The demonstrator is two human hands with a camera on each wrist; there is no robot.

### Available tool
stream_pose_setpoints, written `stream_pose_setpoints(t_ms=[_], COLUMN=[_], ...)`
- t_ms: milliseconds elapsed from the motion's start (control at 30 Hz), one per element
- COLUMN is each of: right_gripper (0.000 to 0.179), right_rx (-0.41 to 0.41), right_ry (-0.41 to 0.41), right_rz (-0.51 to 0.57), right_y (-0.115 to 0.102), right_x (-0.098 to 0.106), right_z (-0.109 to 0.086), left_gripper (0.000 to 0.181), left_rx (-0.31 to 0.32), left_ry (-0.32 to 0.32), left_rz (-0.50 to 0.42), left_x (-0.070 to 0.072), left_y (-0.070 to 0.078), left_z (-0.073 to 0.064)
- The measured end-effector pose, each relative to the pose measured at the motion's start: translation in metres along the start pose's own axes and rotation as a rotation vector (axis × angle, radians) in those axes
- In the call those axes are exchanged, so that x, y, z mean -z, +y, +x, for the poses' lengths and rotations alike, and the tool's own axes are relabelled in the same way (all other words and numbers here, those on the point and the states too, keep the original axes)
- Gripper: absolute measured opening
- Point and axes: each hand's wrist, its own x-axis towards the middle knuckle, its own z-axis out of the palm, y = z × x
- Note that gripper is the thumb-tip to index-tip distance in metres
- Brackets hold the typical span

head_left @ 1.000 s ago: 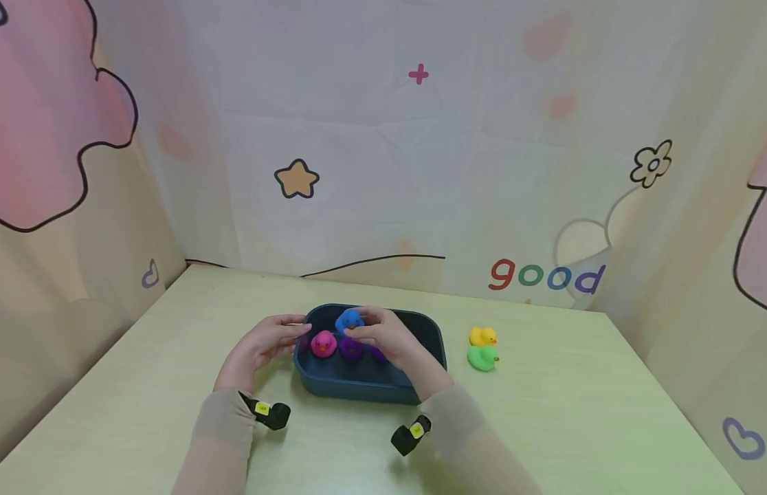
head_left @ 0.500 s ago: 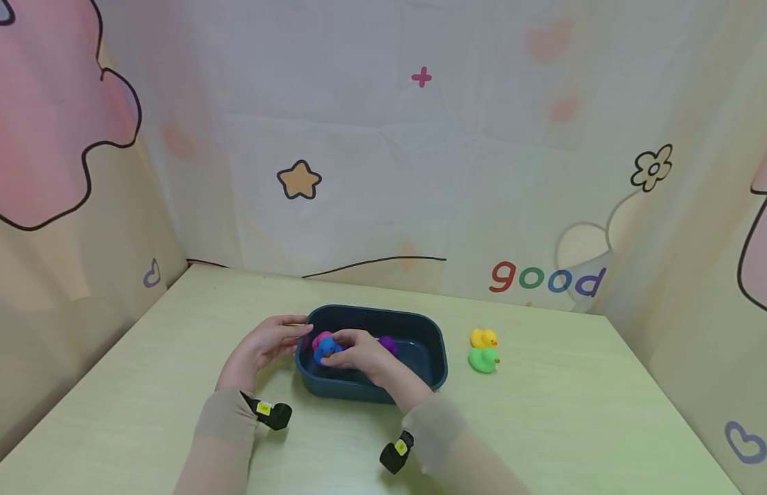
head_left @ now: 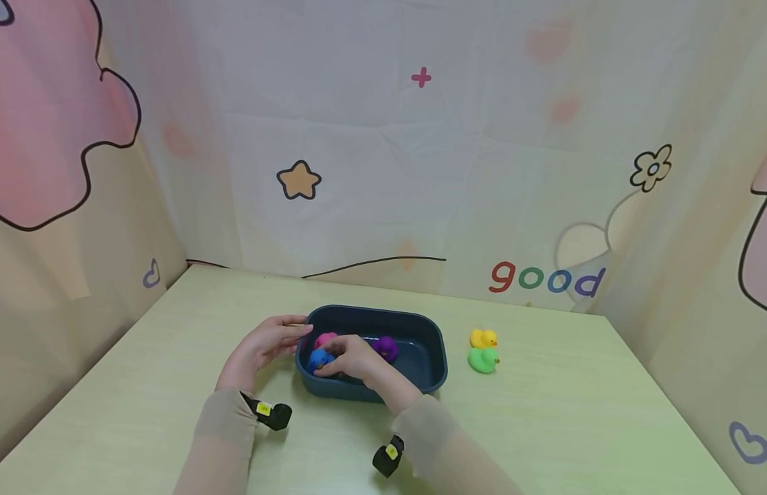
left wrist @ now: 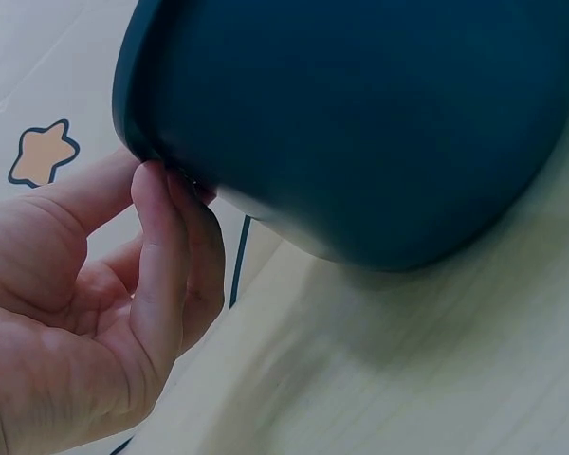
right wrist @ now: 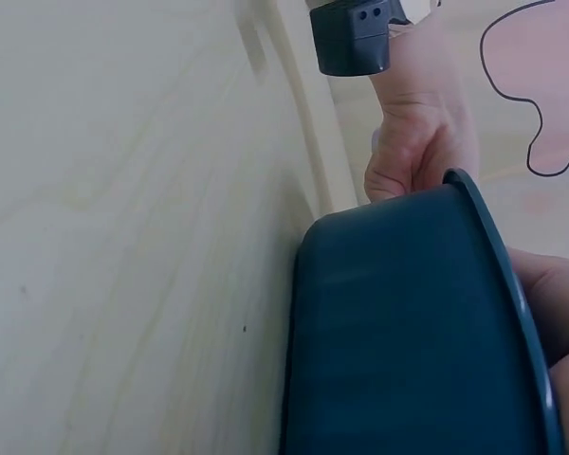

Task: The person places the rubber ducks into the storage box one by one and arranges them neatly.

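The right grip (head_left: 349,355) curls its fingers around a blue rubber duck (head_left: 319,359), holding it low inside the dark blue tub (head_left: 434,375) at its near left corner. The left grip (head_left: 267,345) rests relaxed and spread, fingertips (left wrist: 157,190) touching the tub's left rim. A pink duck (head_left: 325,339) and a purple duck (head_left: 386,347) sit in the tub. On the counter (head_left: 575,412) to the right, a yellow duck (head_left: 482,337) and a green duck (head_left: 482,359) touch.

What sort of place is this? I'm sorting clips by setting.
Probably a staged tabletop play corner: cartoon-printed cloth walls in a pale table, with toy ducks and a tub on it.
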Motion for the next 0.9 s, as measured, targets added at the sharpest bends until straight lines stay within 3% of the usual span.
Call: stream_pose_setpoints(t_ms=[600, 900], right_gripper=[0.020, 0.021], right_rx=[0.011, -0.005], right_ry=[0.005, 0.010], right_rz=[-0.244, -0.246], right_y=[0.0023, 0.0020], right_x=[-0.0080, -0.0101], right_z=[0.0040, 0.0026], left_gripper=[0.058, 0.058], left_rx=[-0.013, -0.011], left_ry=[-0.021, -0.015], left_rz=[-0.035, -0.022], left_x=[-0.0038, -0.0014], left_y=[0.0032, -0.0005], left_z=[-0.0006, -0.0009])
